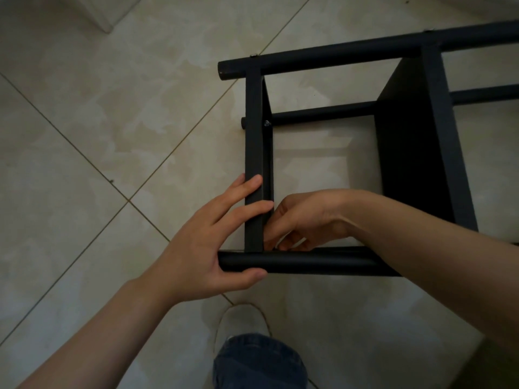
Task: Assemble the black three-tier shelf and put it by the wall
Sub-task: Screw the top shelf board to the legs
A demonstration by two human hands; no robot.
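Black shelf [415, 164] on the floor [112, 136], my left grip [196, 248] clasping its near left corner, right grip [306, 220] curled inside, contents I cannot tell.

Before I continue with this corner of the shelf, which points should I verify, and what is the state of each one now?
1. The left hand steadies the near pole, thumb below it, fingers on the end panel: ok.
2. The right hand is at the inner corner of end panel and near pole: ok.
3. A screw or tool in its curled fingers: cannot tell.
4. At the middle pole joint, the screw head is in place: ok.
5. The far pole meets the end panel: ok.
6. The shoe is apart from the near pole: ok.
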